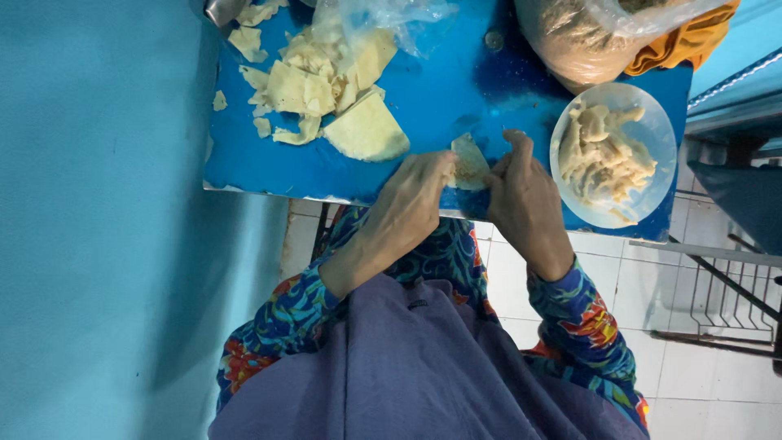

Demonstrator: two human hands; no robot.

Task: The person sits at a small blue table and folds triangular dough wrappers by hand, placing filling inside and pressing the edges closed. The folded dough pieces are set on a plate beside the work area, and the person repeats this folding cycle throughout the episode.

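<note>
Teal wall fills the left of the frame, beside a bright blue tabletop (440, 98) running across the upper middle. On its upper left lies a heap of pale yellow, thin dough sheets (322, 81), partly under a clear plastic bag (383, 16). At centre, the left hand (411, 200) and right hand (521, 195) meet at the table's near edge, fingers curled and pinching a small pale dough wrapper (470, 163) between them; it seems partly folded. Right of the hands sits a round translucent plate (664, 134) piled with folded dough pieces (603, 159).
</note>
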